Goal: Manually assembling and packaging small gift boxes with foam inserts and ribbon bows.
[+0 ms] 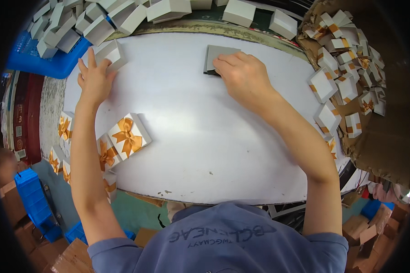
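Observation:
My left hand (pixel 95 82) is at the far left of the table, its thumb and a finger around the near side of a white open box (pixel 116 53); the other fingers are spread. At the table's far middle, my right hand (pixel 246 75) has its fingers curled on the right side of a small stack of grey square pads (pixel 212 57). The fingertips there are partly hidden. Beside my left forearm sit white lidded boxes with golden ribbon bows, one lid (pixel 130 135) showing whole and others partly behind the arm.
A blue crate (pixel 50 66) heaped with open white boxes (pixel 98 32) stands at the far left. More white boxes (pixel 239 12) line the table's back. On the right, a cardboard carton (pixel 382 150) holds many ribboned white lids (pixel 323 85), some spilling onto the white tabletop (pixel 205 154).

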`<state>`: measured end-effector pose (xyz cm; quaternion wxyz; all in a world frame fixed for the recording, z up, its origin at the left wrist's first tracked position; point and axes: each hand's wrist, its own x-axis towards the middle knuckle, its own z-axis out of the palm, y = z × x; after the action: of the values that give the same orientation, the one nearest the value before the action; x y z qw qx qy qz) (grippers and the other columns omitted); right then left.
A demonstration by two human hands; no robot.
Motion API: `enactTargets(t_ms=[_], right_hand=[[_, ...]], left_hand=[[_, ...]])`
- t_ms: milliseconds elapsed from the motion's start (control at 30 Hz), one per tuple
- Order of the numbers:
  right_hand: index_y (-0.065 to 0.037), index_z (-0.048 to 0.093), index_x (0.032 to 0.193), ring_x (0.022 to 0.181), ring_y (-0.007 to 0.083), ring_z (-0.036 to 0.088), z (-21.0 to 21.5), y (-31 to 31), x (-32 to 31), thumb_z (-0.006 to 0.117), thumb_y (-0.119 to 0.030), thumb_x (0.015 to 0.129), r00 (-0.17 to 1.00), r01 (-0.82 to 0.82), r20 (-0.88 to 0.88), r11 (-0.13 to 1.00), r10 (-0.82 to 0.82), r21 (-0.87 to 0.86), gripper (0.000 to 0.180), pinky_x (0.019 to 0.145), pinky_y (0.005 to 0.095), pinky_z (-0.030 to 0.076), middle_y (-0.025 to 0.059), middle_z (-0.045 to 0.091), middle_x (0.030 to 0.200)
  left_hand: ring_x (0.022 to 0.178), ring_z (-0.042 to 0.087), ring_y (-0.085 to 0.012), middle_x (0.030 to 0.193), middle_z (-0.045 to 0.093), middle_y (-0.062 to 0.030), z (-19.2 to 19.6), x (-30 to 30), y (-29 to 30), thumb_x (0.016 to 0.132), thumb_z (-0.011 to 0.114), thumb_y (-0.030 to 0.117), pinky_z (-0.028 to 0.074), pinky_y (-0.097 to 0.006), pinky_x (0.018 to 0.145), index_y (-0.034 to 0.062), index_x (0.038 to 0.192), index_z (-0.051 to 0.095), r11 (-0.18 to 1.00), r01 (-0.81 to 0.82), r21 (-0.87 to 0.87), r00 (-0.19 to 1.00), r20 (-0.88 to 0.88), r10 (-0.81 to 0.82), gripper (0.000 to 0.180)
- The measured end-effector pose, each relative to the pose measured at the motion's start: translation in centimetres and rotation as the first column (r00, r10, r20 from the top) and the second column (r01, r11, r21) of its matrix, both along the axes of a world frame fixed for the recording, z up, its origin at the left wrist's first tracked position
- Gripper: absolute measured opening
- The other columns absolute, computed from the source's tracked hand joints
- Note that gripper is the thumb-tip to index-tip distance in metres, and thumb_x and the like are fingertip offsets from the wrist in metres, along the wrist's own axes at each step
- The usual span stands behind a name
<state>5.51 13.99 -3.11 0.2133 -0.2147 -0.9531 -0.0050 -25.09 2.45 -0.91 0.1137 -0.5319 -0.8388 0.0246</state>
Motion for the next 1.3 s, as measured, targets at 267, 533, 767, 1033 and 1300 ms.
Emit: enactTargets(t_ms=[267, 533, 767, 1033, 1300], right_hand=[[-0.008, 0.065, 0.078, 0.067, 0.0162, 0.051, 2.9, -4.9, 3.9, 0.065, -0.010, 0.064, 0.924, -0.195, -0.309, 0.972, 0.226, 0.131, 0.014, 0.056, 0.0302, 0.037, 0.0001, 0.057, 0.077], [-0.009, 0.063, 0.084, 0.075, 0.0215, 0.053, 2.2, -8.8, 7.3, 0.062, -0.013, 0.070, 0.939, -0.340, -0.160, 0.884, 0.304, -0.320, 0.015, 0.065, 0.0335, 0.042, 0.0027, 0.058, 0.091], [-0.004, 0.063, 0.093, 0.100, 0.0308, 0.053, 2.6, -1.2, 18.7, 0.070, -0.007, 0.067, 0.801, 0.579, 0.116, 0.809, -0.588, 0.102, 0.028, 0.087, 0.0388, 0.039, 0.0112, 0.061, 0.100], [0.000, 0.058, 0.104, 0.073, 0.0075, 0.057, 2.8, -5.6, 8.2, 0.059, -0.009, 0.085, 0.818, -0.246, -0.258, 0.093, -0.514, -0.965, 0.021, 0.062, 0.0227, 0.045, 0.0013, 0.061, 0.089], [0.001, 0.054, 0.116, 0.088, 0.0288, 0.057, 1.1, -10.1, 7.2, 0.060, -0.015, 0.081, 0.968, 0.053, -0.175, 0.829, -0.180, -0.557, 0.039, 0.077, 0.0361, 0.045, 0.0133, 0.058, 0.096]], left_hand=[[0.118, 0.044, -0.0373, 0.127, 0.044, -0.0209, 0.6, 14.1, -3.7, 0.061, 0.078, 0.007, 0.039, -0.039, 0.097, 0.0014, 0.122, 0.041, 0.863, 0.459, 0.212, 0.549, 0.696, -0.463, 0.072], [0.100, 0.052, -0.0385, 0.126, 0.047, -0.0191, -2.3, 18.9, -5.1, 0.055, 0.080, 0.014, 0.044, -0.042, 0.086, 0.0021, 0.128, 0.044, 0.575, 0.564, 0.593, 0.219, 0.564, -0.797, 0.082], [0.108, 0.045, -0.0397, 0.131, 0.047, -0.0043, 0.2, 16.5, -6.0, 0.066, 0.074, 0.016, 0.038, -0.046, 0.090, 0.0185, 0.117, 0.058, 0.603, 0.783, 0.155, 0.482, 0.462, -0.745, 0.053], [0.113, 0.041, -0.0404, 0.139, 0.031, -0.0206, -4.8, 17.7, -4.7, 0.062, 0.080, 0.014, 0.041, -0.045, 0.091, 0.0112, 0.139, 0.024, 0.478, 0.543, 0.690, 0.059, 0.537, -0.842, 0.095], [0.115, 0.044, -0.0356, 0.133, 0.038, -0.0219, -2.3, 18.9, -3.6, 0.058, 0.080, 0.015, 0.042, -0.040, 0.090, 0.0013, 0.135, 0.032, 0.501, 0.725, 0.472, 0.195, 0.557, -0.807, 0.092]])
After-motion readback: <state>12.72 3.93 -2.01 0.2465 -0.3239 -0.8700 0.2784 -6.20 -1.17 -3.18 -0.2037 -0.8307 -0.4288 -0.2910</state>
